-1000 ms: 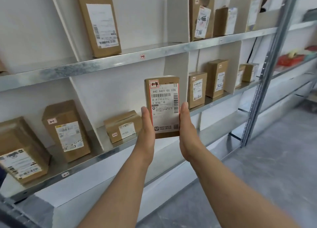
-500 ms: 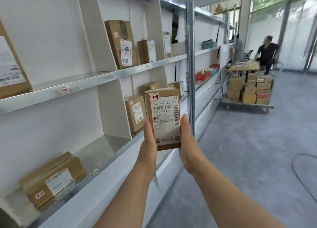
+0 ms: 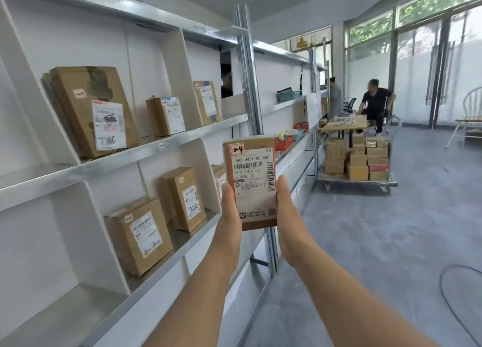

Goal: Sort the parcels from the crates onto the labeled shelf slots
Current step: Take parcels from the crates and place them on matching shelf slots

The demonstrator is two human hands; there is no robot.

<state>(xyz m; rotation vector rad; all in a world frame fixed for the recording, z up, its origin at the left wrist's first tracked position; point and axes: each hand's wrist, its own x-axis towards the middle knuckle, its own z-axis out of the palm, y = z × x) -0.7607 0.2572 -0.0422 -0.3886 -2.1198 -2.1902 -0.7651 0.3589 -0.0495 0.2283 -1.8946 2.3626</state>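
I hold a small brown parcel (image 3: 251,174) upright in front of me, its white shipping label and a red-edged tag facing me. My left hand (image 3: 230,213) grips its left side and my right hand (image 3: 289,216) grips its right side, thumbs lying along the edges. The white-and-metal shelf (image 3: 156,148) runs along my left, split into slots by slanted dividers. Its slots hold labelled parcels: a large one (image 3: 91,109) on the upper level and two (image 3: 140,234) (image 3: 185,198) on the level below.
A steel upright post (image 3: 247,86) stands just behind the parcel. Further down the aisle a flat cart (image 3: 357,183) carries several stacked boxes, beside a table where a person (image 3: 377,104) sits. A black cable (image 3: 448,294) loops across the grey floor at right.
My view has swung right along the shelf, bringing the aisle, cart and windows into sight. Both hands keep the same hold on the parcel.
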